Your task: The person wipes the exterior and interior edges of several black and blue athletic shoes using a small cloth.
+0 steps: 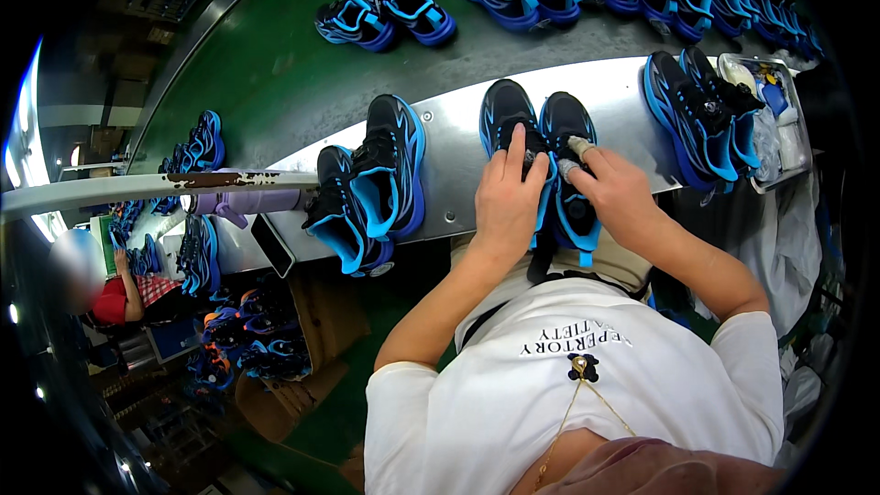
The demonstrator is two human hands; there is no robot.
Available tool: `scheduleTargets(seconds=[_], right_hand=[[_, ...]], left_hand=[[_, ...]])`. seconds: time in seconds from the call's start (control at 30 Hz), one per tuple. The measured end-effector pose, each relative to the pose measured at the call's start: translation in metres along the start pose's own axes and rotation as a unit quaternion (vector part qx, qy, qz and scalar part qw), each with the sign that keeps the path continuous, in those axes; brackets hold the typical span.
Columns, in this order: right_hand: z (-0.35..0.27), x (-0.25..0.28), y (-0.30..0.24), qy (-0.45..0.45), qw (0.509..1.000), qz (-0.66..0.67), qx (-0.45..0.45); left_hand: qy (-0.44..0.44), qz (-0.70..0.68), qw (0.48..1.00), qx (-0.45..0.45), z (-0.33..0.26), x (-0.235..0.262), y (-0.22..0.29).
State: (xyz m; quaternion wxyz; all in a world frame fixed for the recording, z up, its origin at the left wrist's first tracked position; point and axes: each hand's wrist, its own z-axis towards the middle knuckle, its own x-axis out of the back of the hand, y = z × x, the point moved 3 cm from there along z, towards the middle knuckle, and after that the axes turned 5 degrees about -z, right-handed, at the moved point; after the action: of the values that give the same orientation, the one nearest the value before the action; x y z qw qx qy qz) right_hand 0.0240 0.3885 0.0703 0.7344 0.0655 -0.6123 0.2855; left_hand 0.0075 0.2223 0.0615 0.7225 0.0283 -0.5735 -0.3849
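Observation:
A pair of black sneakers with bright blue trim stands in front of me on the metal bench, toes pointing away. My left hand (506,197) is on the left sneaker (504,103), fingers bent over its tongue and lacing. Over the right sneaker (566,114) my right hand (616,185) reaches in from the side, with thumb and fingers closed at its tongue. Pale wraps cover some right fingertips. The fingers hide the lacing, and any small part between them cannot be made out.
Matching sneakers stand left (392,165) and right (686,119) on the metal bench (449,133). Behind runs a green conveyor belt (275,64) carrying more pairs. A tray (788,119) of small items sits right. A white rail (119,191) crosses at left, near a purple bottle (261,199). A person (124,298) works far left.

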Motion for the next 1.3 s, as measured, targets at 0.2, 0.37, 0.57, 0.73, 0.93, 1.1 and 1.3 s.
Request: scheduleTargets(seconds=[0.2,0.37,0.57,0.73,0.93,1.1,1.3], right_hand=[[-0.005,0.0,-0.015,-0.013,0.998,-0.039,0.056],[-0.008,-0.019,-0.026,0.009,0.998,0.007,-0.06],[-0.013,0.01,-0.017,-0.036,0.986,0.155,-0.058],[0.007,0.028,0.014,-0.187,0.95,0.228,-0.102],[0.001,0.021,0.009,0.0,0.986,0.167,-0.001],[0.003,0.02,0.041,-0.039,0.952,0.301,0.037],[0.005,0.014,0.026,-0.05,0.975,0.211,-0.051]], left_hand=[[-0.036,0.035,0.999,-0.007,0.004,0.006,0.018],[-0.08,0.127,0.985,0.085,0.002,-0.025,0.018],[-0.036,-0.031,0.991,0.125,-0.002,-0.001,0.025],[-0.148,0.013,0.986,0.072,0.019,0.023,0.009],[-0.05,-0.041,0.998,0.006,0.022,0.001,-0.002],[-0.06,-0.022,0.998,-0.006,0.024,0.002,0.003],[-0.18,-0.046,0.981,-0.061,0.039,0.001,-0.012]])
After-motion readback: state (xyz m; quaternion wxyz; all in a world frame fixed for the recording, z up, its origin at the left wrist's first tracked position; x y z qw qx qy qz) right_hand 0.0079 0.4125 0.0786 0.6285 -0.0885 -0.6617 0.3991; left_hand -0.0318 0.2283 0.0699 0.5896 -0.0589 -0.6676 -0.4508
